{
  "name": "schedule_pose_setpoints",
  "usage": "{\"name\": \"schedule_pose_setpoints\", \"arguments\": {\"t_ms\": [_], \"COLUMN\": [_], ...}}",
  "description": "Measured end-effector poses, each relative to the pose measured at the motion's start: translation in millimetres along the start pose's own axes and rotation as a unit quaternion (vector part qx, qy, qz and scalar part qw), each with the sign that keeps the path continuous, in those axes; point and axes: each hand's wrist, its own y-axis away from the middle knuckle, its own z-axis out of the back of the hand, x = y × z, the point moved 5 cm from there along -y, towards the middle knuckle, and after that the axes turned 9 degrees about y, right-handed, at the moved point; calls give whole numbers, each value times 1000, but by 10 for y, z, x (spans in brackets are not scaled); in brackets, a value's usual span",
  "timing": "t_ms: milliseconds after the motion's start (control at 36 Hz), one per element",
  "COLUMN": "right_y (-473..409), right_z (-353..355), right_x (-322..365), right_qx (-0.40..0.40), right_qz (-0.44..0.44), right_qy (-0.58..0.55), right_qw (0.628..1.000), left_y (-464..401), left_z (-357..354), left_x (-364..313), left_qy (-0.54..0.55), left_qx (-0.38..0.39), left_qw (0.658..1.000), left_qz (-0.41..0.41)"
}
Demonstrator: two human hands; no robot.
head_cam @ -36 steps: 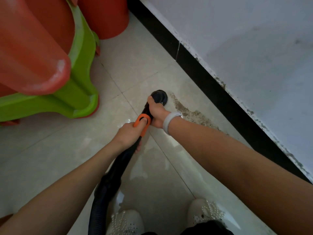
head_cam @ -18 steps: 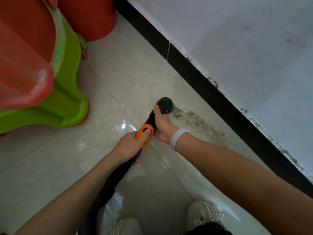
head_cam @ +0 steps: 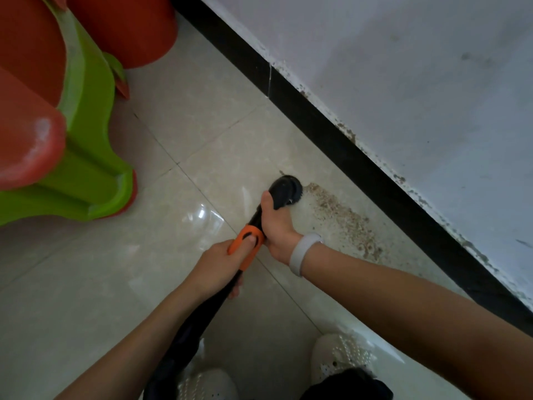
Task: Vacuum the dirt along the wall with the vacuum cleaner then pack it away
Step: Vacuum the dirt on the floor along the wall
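Note:
A black vacuum hose (head_cam: 184, 339) runs from the bottom of the view up to an orange collar (head_cam: 246, 241) and ends in a round black brush nozzle (head_cam: 285, 189) set down on the tiled floor. My left hand (head_cam: 219, 267) grips the hose at the orange collar, thumb on top. My right hand (head_cam: 278, 226), with a white wristband, grips the black neck just behind the nozzle. A strip of brown dirt (head_cam: 343, 217) lies on the tiles to the right of the nozzle, running alongside the black skirting (head_cam: 360, 168) of the white wall (head_cam: 403, 82).
Stacked orange and green plastic stools (head_cam: 83, 157) stand at the left, an orange bucket (head_cam: 129, 27) behind them near the wall. My two white shoes (head_cam: 340, 359) are at the bottom edge. Beige tiles (head_cam: 86, 284) spread between stools and hose.
The nozzle and both hands have slid back along the wall toward me, and the tiles beyond the nozzle show less dirt. The view has shifted slightly.

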Motion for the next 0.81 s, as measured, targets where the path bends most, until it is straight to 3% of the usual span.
{"name": "schedule_pose_setpoints", "arguments": {"t_ms": [167, 278, 472, 806], "right_y": [-122, -223, -301, -44], "right_z": [-405, -484, -200, 495], "right_x": [408, 571, 596, -362], "right_qx": [63, 72, 34, -35], "right_qz": [33, 44, 14, -81], "right_qy": [88, 113, 46, -80], "right_qw": [994, 990, 998, 993], "left_y": [-200, -329, -418, -7], "left_z": [296, 371, 168, -393], "left_x": [-126, -220, -390, -29], "left_qy": [-19, -7, -15, -41], "left_qx": [-82, -99, -47, 70], "left_qw": [996, 995, 999, 997], "left_qz": [-22, -31, -23, -10]}}
